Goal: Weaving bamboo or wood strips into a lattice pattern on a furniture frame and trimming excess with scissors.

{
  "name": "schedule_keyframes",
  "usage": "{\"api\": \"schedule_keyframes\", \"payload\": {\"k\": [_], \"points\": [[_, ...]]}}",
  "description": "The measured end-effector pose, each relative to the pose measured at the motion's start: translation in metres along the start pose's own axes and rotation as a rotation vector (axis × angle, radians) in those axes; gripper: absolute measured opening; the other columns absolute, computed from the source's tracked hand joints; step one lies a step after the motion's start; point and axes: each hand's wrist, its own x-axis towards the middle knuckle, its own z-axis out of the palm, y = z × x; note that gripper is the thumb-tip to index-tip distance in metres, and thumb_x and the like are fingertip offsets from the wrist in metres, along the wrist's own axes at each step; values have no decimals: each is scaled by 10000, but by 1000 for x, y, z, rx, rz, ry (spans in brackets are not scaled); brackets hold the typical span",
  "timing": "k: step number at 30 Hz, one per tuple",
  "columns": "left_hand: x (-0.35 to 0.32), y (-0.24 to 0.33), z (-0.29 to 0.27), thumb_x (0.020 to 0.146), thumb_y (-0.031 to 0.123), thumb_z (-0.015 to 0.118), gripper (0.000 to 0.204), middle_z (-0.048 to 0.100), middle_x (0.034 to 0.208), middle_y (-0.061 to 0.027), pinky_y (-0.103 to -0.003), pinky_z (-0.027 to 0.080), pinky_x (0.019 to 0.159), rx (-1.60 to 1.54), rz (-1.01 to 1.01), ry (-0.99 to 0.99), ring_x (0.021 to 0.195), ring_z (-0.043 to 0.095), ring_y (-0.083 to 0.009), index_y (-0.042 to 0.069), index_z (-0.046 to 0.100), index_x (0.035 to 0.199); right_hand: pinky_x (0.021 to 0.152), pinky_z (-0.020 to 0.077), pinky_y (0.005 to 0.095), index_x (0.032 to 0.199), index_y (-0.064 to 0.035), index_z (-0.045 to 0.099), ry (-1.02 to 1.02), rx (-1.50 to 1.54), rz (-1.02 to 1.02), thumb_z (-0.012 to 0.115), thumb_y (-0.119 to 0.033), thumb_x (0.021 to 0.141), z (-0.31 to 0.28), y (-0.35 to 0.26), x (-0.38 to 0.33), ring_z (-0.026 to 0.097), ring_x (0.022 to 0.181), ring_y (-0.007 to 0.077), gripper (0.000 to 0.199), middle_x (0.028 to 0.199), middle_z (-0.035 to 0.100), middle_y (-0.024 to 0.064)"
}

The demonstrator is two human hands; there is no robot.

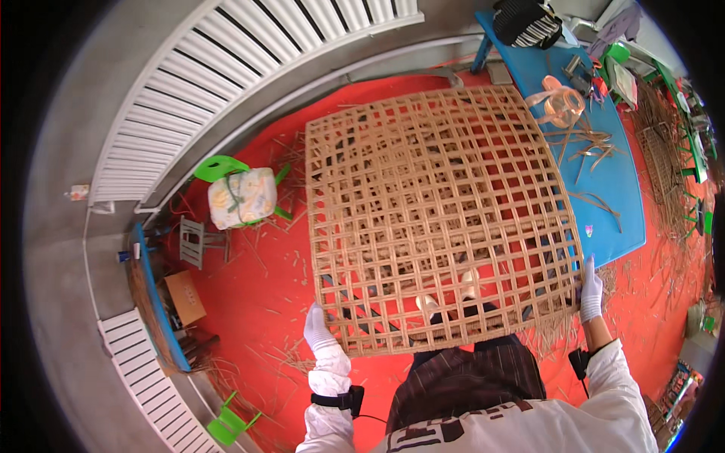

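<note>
A large woven lattice panel [442, 226] of tan, straw-like strips spreads out in front of me, with square openings through which the red floor and my shoes show. My left hand [318, 328], in a white glove, grips its near left edge; the fingers are partly hidden. At the near right edge, my right hand [591, 294], also gloved, holds the rim with fingers pointing away along it. More dark and tan woven work shows beneath the lattice, but its form is hard to make out.
On the right, a blue table [608, 200] bears loose strips [596, 140], an orange-tinted jug [564, 107] and tools. To the left stand a green chair with a padded seat [245, 198], a grey stool [192, 241] and a cardboard box [186, 298]. Strip scraps litter the red floor [257, 302].
</note>
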Motion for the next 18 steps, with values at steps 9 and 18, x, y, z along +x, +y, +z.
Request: {"api": "schedule_keyframes", "payload": {"k": [9, 18], "points": [[-39, 83, -125, 887, 273, 547, 272, 602, 795, -3, -312, 420, 623, 12, 264, -3, 677, 527, -134, 22, 643, 924, 384, 271, 258, 685, -81, 620, -9, 32, 63, 515, -648, 812, -45, -41, -152, 356, 387, 82, 590, 482, 403, -35], [-66, 57, -220, 873, 364, 491, 427, 651, 1021, -165, -369, 427, 854, 447, 312, -59, 979, 601, -299, 4, 626, 1058, 384, 276, 263, 676, -65, 616, 19, 21, -90, 487, -677, 808, -70, 28, -210, 361, 383, 98, 639, 487, 440, -20]]}}
